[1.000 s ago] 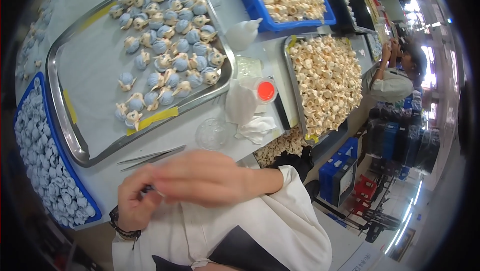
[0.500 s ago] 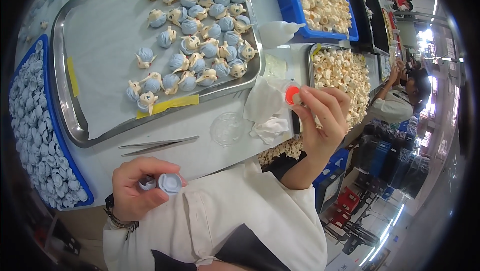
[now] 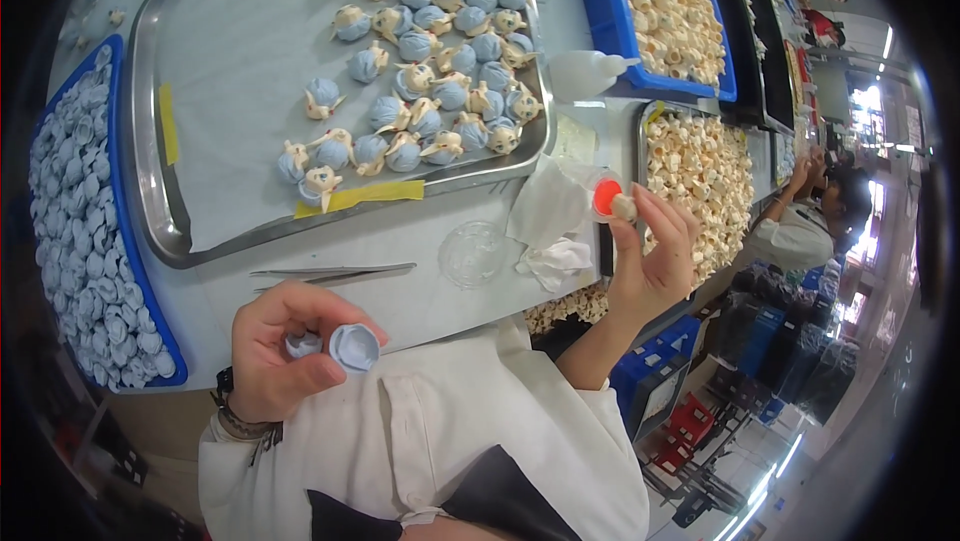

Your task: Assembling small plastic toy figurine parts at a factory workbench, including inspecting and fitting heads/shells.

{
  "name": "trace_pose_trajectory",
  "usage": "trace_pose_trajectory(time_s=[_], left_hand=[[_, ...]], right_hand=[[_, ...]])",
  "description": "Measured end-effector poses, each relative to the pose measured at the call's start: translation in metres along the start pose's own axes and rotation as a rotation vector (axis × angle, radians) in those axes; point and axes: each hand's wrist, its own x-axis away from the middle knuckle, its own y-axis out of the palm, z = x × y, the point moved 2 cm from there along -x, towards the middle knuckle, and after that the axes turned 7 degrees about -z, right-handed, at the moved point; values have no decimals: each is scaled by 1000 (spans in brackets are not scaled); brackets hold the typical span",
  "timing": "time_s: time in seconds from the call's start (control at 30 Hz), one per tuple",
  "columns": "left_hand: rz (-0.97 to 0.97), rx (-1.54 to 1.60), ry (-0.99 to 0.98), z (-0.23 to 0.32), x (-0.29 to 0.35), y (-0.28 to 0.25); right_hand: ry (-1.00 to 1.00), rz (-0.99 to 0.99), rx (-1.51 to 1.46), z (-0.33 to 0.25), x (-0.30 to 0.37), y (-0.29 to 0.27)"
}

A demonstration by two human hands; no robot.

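My left hand (image 3: pixel 268 351) is closed round two pale blue hollow pieces. One blue cup-shaped piece (image 3: pixel 355 348) sits at the fingertips with its hollow facing up, and a smaller-looking blue piece (image 3: pixel 303 343) shows between the fingers. My right hand (image 3: pixel 655 261) pinches a small cream piece (image 3: pixel 624 207) between thumb and fingers. That piece is at the right edge of a small round container of red material (image 3: pixel 606 197); whether they touch I cannot tell. Tweezers (image 3: pixel 340 270) lie just beyond my left hand, and a clear round dish (image 3: pixel 472 254) rests between the hands.
A metal tray (image 3: pixel 490 179) bears paper and several blue-haired doll heads (image 3: pixel 415 81). Blue bins hold blue shells (image 3: pixel 90 261) and cream parts (image 3: pixel 668 16). Crumpled tissue (image 3: pixel 550 209), a white squeeze bottle (image 3: pixel 588 75) and a tray of cream pieces (image 3: pixel 700 181) are near my right hand.
The whole view has shifted slightly. At my left fingertips the blue piece has turned to show more of its hollow. More of the cream piece in my right hand shows beside the red container.
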Motion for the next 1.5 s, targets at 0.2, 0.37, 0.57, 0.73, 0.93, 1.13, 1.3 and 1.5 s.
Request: trace_pose_trajectory(time_s=[0.2, 0.37, 0.57, 0.73, 0.93, 1.13, 1.3, 1.5], left_hand=[[26, -97, 53, 1, -4, 1], [-42, -217, -49, 5, -7, 4], [-18, -239, -33, 6, -6, 4], [66, -132, 35, 4, -6, 1], [66, -126, 36, 0, -2, -2], [47, -170, 66, 1, -1, -3], [29, -128, 66, 1, 0, -2], [33, -123, 63, 1, -2, -2]], right_hand=[[-17, 250, -208, -13, 10, 10], [-385, -33, -630, -75, -1, 26], [-434, -257, -595, -103, -8, 45], [-403, -325, -588, -110, -10, 56], [-384, -400, -606, -114, -13, 53], [-354, -436, -646, -112, -12, 54], [-307, -479, -776, -108, -13, 57], [-302, -438, -758, -108, -10, 58]])
